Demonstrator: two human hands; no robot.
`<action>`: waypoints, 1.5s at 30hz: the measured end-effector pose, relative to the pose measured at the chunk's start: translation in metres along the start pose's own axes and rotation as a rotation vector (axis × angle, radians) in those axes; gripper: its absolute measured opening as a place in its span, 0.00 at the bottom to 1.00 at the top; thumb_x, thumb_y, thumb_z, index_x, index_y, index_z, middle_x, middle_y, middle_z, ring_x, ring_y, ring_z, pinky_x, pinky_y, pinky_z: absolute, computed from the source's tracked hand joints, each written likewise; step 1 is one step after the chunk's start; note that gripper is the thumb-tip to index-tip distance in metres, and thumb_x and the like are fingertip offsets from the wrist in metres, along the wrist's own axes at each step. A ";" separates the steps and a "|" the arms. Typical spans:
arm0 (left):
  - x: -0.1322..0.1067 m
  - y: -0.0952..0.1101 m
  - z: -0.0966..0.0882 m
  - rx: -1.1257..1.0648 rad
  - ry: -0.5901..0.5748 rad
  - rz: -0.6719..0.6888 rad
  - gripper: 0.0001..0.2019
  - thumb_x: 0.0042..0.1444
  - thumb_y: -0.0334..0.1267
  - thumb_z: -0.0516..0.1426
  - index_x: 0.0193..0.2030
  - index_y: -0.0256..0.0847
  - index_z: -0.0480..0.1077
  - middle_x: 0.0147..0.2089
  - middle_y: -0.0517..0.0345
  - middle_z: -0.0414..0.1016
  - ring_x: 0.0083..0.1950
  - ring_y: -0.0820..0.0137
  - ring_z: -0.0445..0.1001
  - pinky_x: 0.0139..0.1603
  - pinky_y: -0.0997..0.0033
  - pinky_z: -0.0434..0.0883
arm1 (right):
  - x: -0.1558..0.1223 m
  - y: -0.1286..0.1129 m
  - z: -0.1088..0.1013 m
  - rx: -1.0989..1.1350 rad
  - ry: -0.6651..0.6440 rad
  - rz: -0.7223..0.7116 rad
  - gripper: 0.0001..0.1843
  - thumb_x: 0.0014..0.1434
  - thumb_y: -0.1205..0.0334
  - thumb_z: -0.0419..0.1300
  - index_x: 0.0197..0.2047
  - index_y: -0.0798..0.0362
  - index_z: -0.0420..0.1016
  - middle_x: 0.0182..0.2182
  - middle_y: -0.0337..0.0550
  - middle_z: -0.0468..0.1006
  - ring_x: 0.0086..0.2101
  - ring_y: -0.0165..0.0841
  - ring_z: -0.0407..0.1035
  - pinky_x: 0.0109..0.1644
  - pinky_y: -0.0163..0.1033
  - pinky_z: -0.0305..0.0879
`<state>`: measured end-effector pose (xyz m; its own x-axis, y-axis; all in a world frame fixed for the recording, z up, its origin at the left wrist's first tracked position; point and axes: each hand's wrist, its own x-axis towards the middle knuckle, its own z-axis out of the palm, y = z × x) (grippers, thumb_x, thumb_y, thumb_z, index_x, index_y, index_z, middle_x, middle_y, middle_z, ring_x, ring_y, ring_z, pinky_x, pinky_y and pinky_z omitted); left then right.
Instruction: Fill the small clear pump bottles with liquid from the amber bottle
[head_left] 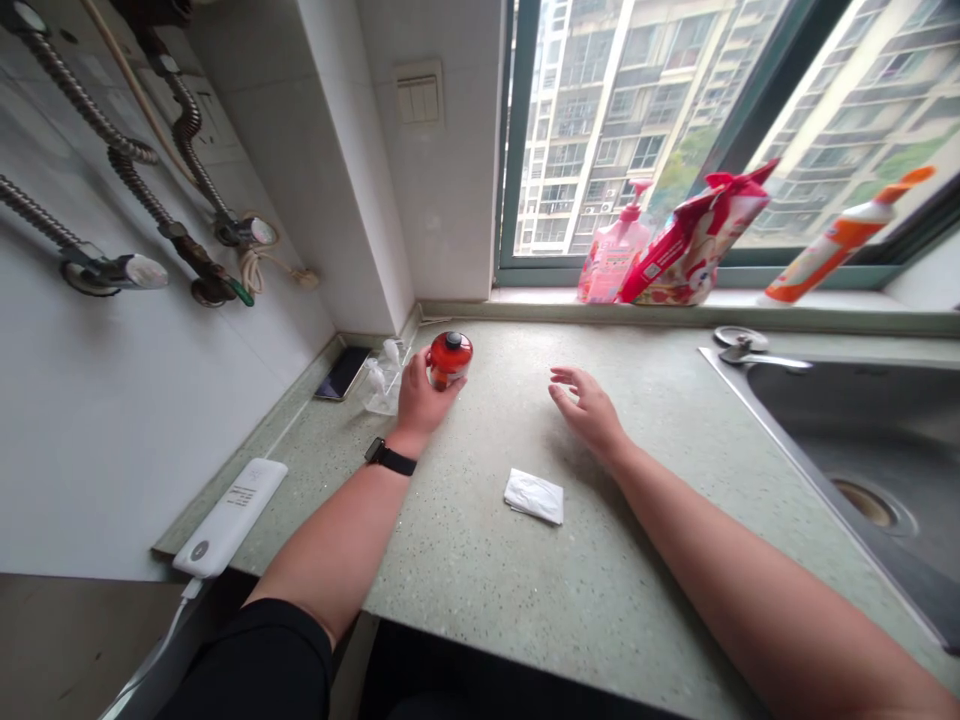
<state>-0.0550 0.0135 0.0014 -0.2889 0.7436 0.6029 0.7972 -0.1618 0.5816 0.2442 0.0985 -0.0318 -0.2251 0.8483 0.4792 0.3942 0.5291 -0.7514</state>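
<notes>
My left hand (pixel 426 400) is wrapped round a red bottle (pixel 451 358) with a black cap, at the back left of the counter; its lower part is partly hidden by my fingers. Just left of that hand are clear plastic pieces (pixel 381 385), too see-through to name. My right hand (pixel 589 408) hovers over the counter to the right, fingers apart and holding nothing. Between my forearms lies a folded white tissue (pixel 534 496).
A phone (pixel 343 373) and a white power bank (pixel 231 517) with a cable lie along the left edge. At right is a steel sink (pixel 900 420) with a faucet (pixel 765 358). A pump bottle (pixel 613 255), red bag (pixel 697 245) and orange-white bottle (pixel 832 250) stand on the sill.
</notes>
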 end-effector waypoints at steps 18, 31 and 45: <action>0.010 -0.021 -0.001 0.076 0.020 -0.155 0.43 0.60 0.36 0.71 0.77 0.38 0.56 0.71 0.29 0.71 0.72 0.41 0.73 0.71 0.38 0.72 | -0.004 0.006 0.003 -0.202 -0.099 -0.130 0.19 0.68 0.52 0.58 0.57 0.49 0.77 0.50 0.54 0.85 0.53 0.49 0.78 0.63 0.58 0.70; -0.009 0.030 -0.010 -0.211 0.073 0.223 0.18 0.79 0.52 0.48 0.59 0.42 0.70 0.50 0.49 0.78 0.44 0.67 0.77 0.48 0.65 0.75 | -0.007 -0.013 -0.002 -0.147 -0.059 -0.017 0.15 0.66 0.52 0.59 0.51 0.47 0.82 0.40 0.47 0.87 0.45 0.45 0.80 0.54 0.50 0.72; -0.027 0.057 0.012 -0.318 -0.862 0.119 0.30 0.70 0.56 0.51 0.21 0.42 0.52 0.22 0.66 0.48 0.26 0.75 0.48 0.31 0.66 0.48 | -0.022 -0.082 -0.032 -0.026 -0.057 0.001 0.32 0.72 0.35 0.53 0.24 0.49 0.72 0.22 0.40 0.77 0.26 0.33 0.70 0.34 0.38 0.61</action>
<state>0.0049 -0.0080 0.0120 0.3816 0.9155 0.1276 0.5763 -0.3436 0.7415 0.2449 0.0364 0.0334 -0.2748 0.8490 0.4513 0.4177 0.5282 -0.7393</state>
